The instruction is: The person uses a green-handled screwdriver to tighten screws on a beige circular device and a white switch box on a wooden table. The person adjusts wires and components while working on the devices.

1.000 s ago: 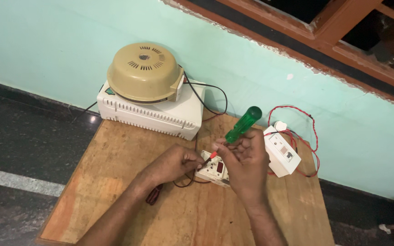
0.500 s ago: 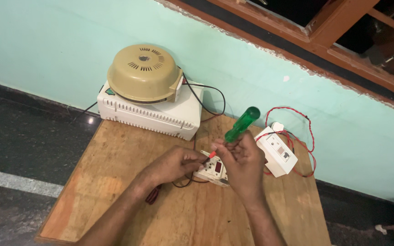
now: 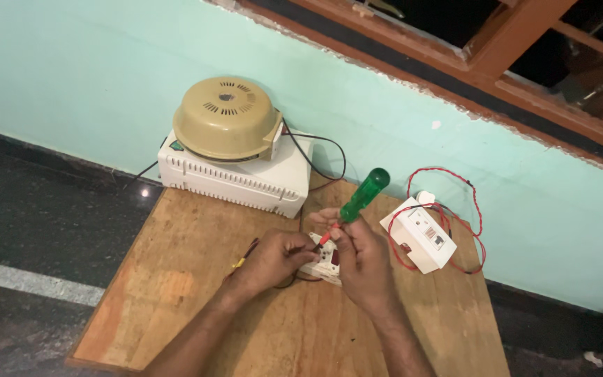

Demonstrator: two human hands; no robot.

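Note:
My right hand [image 3: 361, 262] grips a screwdriver with a green handle [image 3: 364, 194], its tip pointing down into a small white switch plate [image 3: 327, 266] lying on the wooden board [image 3: 176, 279]. My left hand [image 3: 273, 258] steadies that plate from the left, fingers pinched on its edge near a thin red wire. Short red and yellow wire ends stick out beside the left hand.
A white switch box [image 3: 422, 235] with looping red wires [image 3: 455, 181] lies to the right of my hands. At the board's back stands a white ribbed unit [image 3: 239, 178] with a beige domed device [image 3: 225, 119] on top. Behind is a pale green wall under a wooden window frame [image 3: 525, 63].
The hands and screwdriver stay on the plate; the green handle has tilted slightly. Otherwise the view has only shifted a little.

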